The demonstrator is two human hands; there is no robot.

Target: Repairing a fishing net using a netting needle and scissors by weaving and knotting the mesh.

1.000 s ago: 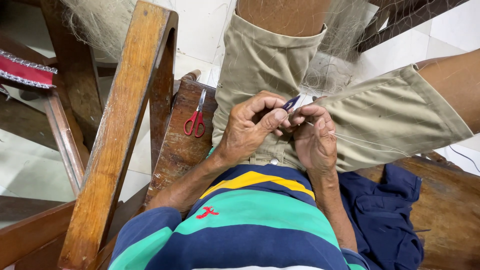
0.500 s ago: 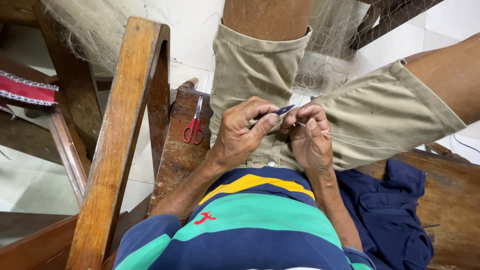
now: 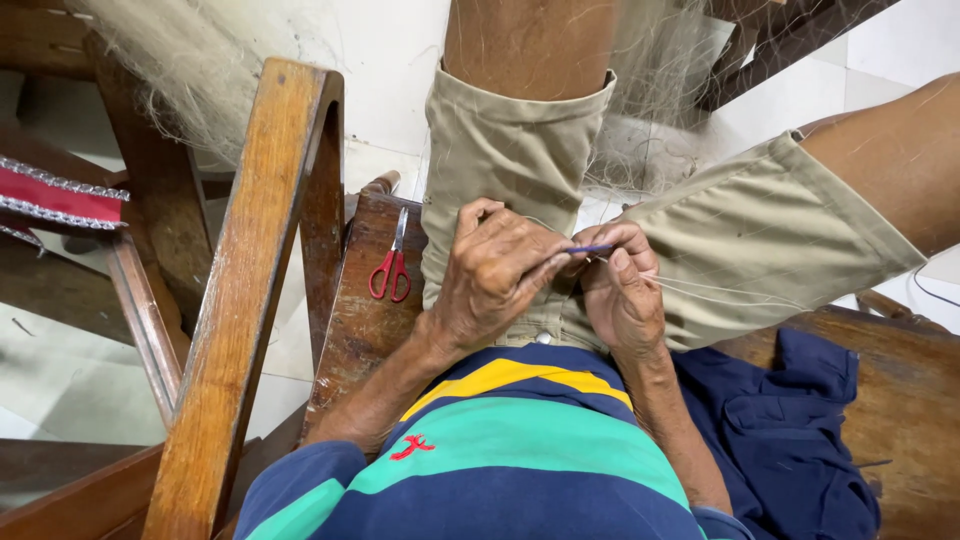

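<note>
My left hand [image 3: 495, 275] and my right hand [image 3: 620, 290] meet over my lap, on khaki shorts [image 3: 700, 260]. Between the fingertips of both hands lies a thin blue needle-like tool [image 3: 590, 249]. Fine pale threads of a fishing net [image 3: 700, 290] run from my right hand across my right thigh. More of the net [image 3: 190, 90] hangs in a loose pile at the upper left and between my legs. Red-handled scissors [image 3: 391, 268] lie on the wooden seat edge, just left of my left hand.
A wooden chair arm [image 3: 250, 300] rises at the left. A dark blue cloth [image 3: 790, 430] lies on the wooden bench at my right. A red trimmed strip [image 3: 60, 200] sits at far left. White tiled floor shows beyond.
Both hands have shifted slightly lower in my lap, still pinching the blue tool and thread. The view has tilted a little.
</note>
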